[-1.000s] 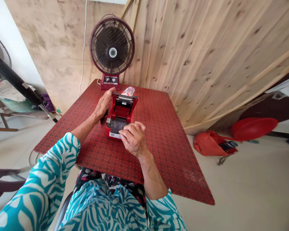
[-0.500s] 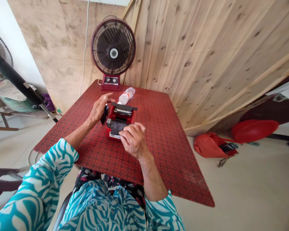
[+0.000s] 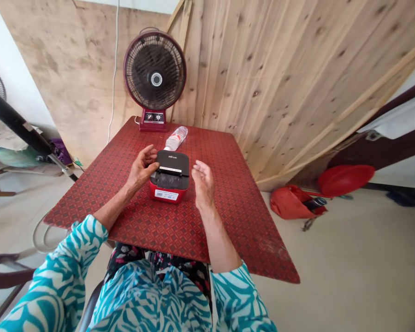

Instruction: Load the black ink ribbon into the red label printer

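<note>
A small red label printer (image 3: 169, 197) with a black lid (image 3: 177, 162) sits on the table, its lid down. White stickers with print are on its front. At the printer's left side is my left hand (image 3: 142, 167), the thumb tip at the lid's edge and the fingers loosely bent and apart. My right hand (image 3: 203, 184) is raised just off the right side, fingers stretched out and holding nothing. Behind the printer a clear plastic bottle (image 3: 177, 137) with a red and white label lies on its side.
The red patterned table (image 3: 224, 216) carries a dark red fan (image 3: 155, 79) at its back edge. Wooden boards (image 3: 249, 69) form the wall behind. On the floor to the right are an orange-red bag (image 3: 288, 203) and a red basin (image 3: 346, 180). A black pole (image 3: 24, 127) leans at left.
The printer's lid has come down from raised to shut. My right hand has let go of the dark strip at the front and moved to the right side. The view has shifted slightly.
</note>
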{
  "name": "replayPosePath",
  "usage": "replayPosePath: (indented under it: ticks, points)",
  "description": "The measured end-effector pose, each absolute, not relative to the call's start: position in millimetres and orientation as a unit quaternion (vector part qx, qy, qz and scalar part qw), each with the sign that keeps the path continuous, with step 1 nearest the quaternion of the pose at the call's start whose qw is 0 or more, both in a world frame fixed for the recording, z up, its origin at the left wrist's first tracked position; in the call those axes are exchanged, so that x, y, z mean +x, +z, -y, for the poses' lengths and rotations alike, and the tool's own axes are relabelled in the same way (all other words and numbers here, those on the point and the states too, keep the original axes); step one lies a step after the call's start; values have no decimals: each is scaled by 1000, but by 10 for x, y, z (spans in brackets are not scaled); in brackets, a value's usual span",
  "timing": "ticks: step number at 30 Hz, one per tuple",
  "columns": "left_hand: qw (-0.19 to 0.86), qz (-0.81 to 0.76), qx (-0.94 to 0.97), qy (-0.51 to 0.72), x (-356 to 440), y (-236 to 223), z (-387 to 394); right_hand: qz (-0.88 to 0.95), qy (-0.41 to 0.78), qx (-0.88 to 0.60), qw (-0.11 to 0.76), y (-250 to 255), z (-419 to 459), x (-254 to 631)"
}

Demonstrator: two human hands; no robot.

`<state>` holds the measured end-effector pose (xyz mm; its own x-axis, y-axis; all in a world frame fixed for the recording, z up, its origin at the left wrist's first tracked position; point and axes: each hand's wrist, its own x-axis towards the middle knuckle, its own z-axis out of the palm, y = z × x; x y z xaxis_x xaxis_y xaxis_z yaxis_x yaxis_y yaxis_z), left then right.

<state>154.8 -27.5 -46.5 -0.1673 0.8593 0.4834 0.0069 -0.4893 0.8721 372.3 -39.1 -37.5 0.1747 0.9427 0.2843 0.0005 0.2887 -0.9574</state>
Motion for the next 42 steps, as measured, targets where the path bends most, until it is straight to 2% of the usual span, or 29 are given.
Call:
replayPosePath:
  ticks: [3,5,14,19,25,31,42]
  points:
    - [364,-407,510,665,1594,-485,299,462,478,-447,599,-506,208,3641]
    - [387,-425,486,658,1606,-476,311,447,492,-444,600,-558,160,3605]
    - [527,-472,411,574,1517,-352,246,561,410,-449,562,-533,126,3710]
    - [527,-449,444,568,1526,-352,280,574,391,-453,559,-544,126,3704]
    - [563,-388,459,567,1517,-362,422,513,424,-443,601,-588,132,3597]
    - [585,-356,479,549,1420,-307,429,495,392,-430,645,-777,205,3514]
    - [587,-363,472,549,1418,-357,392,464,411,-457,637,-994,220,3448]
